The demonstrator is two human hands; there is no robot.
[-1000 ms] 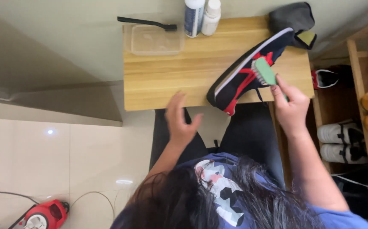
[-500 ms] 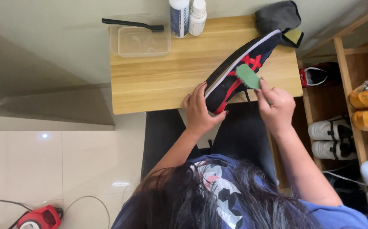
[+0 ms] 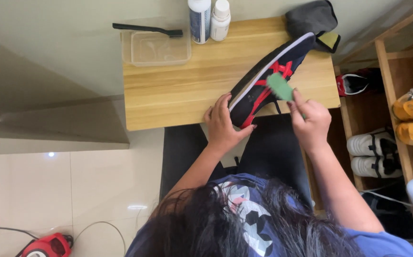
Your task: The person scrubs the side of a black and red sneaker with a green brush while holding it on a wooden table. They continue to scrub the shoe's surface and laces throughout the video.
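Note:
A black sneaker (image 3: 263,81) with red stripes and laces lies on its side across the right part of a small wooden table (image 3: 178,90). My left hand (image 3: 225,126) grips the heel end of the sneaker at the table's front edge. My right hand (image 3: 311,121) holds a green brush (image 3: 279,87) against the laced side of the sneaker.
A clear plastic tub (image 3: 156,46) with a black brush (image 3: 147,29) across it stands at the table's back left, two bottles (image 3: 208,19) beside it, a dark cloth (image 3: 313,19) at the back right. A wooden shoe rack (image 3: 396,119) holds several shoes on the right. A red device (image 3: 49,246) lies on the tiled floor.
My left hand came up from my lap and took hold of the sneaker's heel end. My right hand stayed on the green brush at the laces. The camera view shifted.

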